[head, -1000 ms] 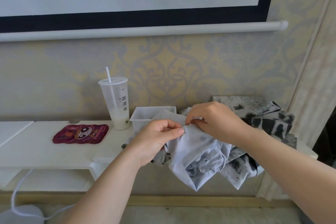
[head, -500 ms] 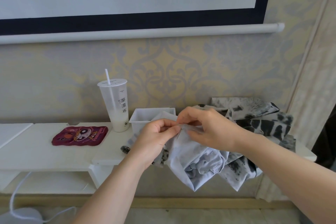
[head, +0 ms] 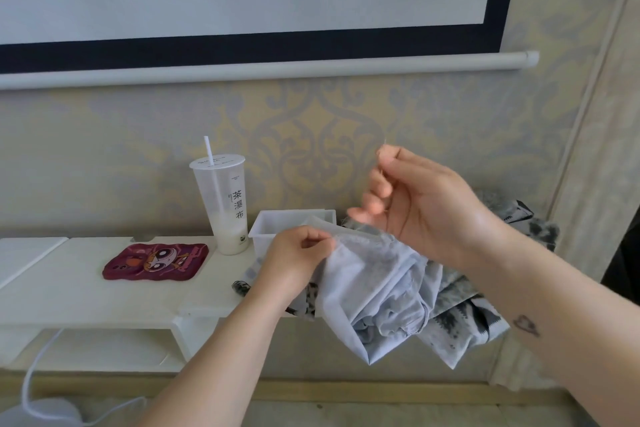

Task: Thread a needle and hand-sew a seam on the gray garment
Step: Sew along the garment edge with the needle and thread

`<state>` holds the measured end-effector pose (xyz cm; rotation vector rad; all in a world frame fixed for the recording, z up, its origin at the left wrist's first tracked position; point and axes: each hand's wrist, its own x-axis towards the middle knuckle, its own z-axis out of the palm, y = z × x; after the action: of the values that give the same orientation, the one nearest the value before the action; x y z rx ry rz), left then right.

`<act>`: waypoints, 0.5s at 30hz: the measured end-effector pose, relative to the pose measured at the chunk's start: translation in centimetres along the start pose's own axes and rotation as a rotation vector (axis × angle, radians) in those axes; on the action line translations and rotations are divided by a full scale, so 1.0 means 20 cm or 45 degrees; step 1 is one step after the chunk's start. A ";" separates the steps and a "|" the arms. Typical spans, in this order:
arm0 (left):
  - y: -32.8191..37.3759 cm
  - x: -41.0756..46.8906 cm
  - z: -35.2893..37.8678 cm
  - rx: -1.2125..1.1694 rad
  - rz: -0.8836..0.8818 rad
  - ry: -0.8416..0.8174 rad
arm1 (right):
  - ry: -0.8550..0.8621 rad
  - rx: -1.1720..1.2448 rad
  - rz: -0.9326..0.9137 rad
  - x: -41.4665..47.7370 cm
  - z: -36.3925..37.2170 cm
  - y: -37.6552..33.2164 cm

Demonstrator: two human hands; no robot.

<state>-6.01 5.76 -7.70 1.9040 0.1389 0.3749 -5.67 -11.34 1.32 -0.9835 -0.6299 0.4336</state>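
Note:
The gray garment (head: 372, 284) hangs bunched off the front of the white shelf (head: 69, 291), its pale inside facing me. My left hand (head: 294, 258) pinches its upper hem between thumb and fingers. My right hand (head: 419, 204) is raised above the cloth, thumb and forefinger pinching a thin needle (head: 382, 152) whose tip pokes up past the fingertips. A faint thread runs from that hand down toward the hem; it is barely visible.
A clear plastic cup (head: 223, 201) with a straw stands on the shelf left of a white box (head: 277, 229). A maroon cartoon pad (head: 156, 260) lies further left. Patterned gray-black fabric (head: 519, 222) is piled at the right. A white cable (head: 34, 392) trails below.
My right hand has lifted up and to the right, away from the hem, drawing the needle out of the cloth. My left hand kept its pinch on the hem.

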 end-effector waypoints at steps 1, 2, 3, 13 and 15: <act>-0.01 0.01 0.00 0.050 -0.001 0.014 | -0.088 0.219 0.146 -0.01 0.01 -0.04; -0.01 0.01 -0.01 0.082 -0.006 0.024 | -0.192 0.416 0.306 -0.01 0.02 -0.06; -0.02 0.02 -0.01 0.103 -0.014 0.032 | -0.292 0.568 0.448 -0.02 0.02 -0.08; -0.01 0.04 -0.02 0.186 0.066 0.063 | 0.028 -0.412 0.487 -0.03 -0.02 0.05; 0.01 0.02 -0.03 0.085 0.151 0.040 | 0.135 -1.164 0.377 0.00 -0.06 0.11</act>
<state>-5.82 6.35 -7.35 1.9781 0.0602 0.4859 -5.03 -11.06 -1.13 -1.9738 -0.5881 0.3441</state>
